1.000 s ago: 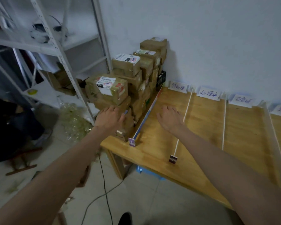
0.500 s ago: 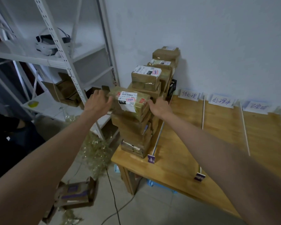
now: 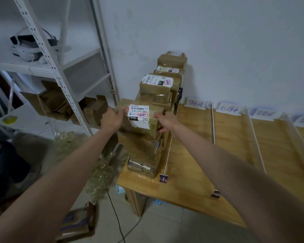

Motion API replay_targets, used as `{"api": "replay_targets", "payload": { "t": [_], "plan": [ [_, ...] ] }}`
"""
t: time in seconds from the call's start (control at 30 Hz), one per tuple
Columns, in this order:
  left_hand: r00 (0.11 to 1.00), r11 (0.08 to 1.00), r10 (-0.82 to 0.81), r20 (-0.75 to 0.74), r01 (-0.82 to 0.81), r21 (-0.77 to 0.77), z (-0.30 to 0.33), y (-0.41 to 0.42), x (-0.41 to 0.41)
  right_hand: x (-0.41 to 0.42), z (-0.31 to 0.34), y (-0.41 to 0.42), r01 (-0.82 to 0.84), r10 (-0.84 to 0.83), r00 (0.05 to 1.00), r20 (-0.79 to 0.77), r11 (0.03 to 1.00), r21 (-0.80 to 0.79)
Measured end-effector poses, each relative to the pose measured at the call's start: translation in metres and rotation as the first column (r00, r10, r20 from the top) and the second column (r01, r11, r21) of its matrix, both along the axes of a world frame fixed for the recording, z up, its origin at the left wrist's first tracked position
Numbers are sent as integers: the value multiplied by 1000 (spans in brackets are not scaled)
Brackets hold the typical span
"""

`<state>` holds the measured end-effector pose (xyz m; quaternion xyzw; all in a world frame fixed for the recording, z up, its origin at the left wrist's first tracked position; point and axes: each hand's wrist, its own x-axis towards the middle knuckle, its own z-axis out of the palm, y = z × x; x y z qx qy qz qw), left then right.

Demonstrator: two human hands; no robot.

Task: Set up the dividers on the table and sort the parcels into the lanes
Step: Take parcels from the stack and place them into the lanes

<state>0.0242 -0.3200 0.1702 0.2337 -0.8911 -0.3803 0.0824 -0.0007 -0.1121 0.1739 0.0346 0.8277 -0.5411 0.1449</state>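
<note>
A stack of brown parcels point(image 3: 144, 148) fills the left end of the wooden table point(image 3: 191, 176). The top front parcel point(image 3: 139, 118) carries a white label with a red mark. My left hand point(image 3: 111, 118) grips its left side and my right hand point(image 3: 167, 121) grips its right side. More labelled parcels point(image 3: 156, 88) are piled behind, up to the wall. Thin white dividers point(image 3: 212, 123) run front to back on the table and split it into lanes. Handwritten paper signs point(image 3: 196, 103) stand at the wall end of each lane.
A white metal shelf rack point(image 3: 60, 79) stands left of the table, holding open cardboard boxes point(image 3: 54, 102) and a headset point(image 3: 28, 48). Crumpled clear plastic point(image 3: 98, 172), a cable and a flattened box point(image 3: 77, 223) lie on the floor. A seated person point(image 3: 0, 163) is at far left.
Both hands rose from low beside the pile to the top front parcel and closed on its two sides. The view moved closer to the stack.
</note>
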Motion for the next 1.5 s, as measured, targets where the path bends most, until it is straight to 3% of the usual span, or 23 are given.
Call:
{"api": "replay_targets", "payload": {
  "t": [0.23, 0.47, 0.57, 0.7, 0.9, 1.17, 1.3, 1.5],
  "plan": [
    [988, 996, -82, -134, 78, -34, 21, 11, 22, 27, 16, 38, -71, 74, 997, 14, 987, -144],
    [943, 943, -315, -108, 298, -146, 39, 65, 41, 62, 21, 115, -122, 149, 983, 105, 966, -229],
    [910, 907, -401, -103, 378, -183, 40, 97, 44, 71, 26, 156, -199, 228, 961, 156, 963, -180],
    [863, 862, -497, -91, 479, -164, 37, 144, 43, 85, 30, 207, -250, 243, 949, 199, 968, 9],
    [791, 777, -611, 34, 607, -166, 21, 209, 25, 100, 13, 267, 20, -22, 973, 231, 1000, 11],
    [669, 491, -699, 252, 706, -511, -20, 276, 7, 136, -27, 327, 444, -456, 878, 147, 889, 108],
    [619, 390, -740, 262, 713, -583, -39, 320, 7, 145, -37, 364, 560, -568, 816, 112, 823, 96],
    [613, 349, -754, 234, 676, -649, -63, 399, 2, 133, -58, 436, 615, -627, 772, 102, 778, 130]
  ]
}}
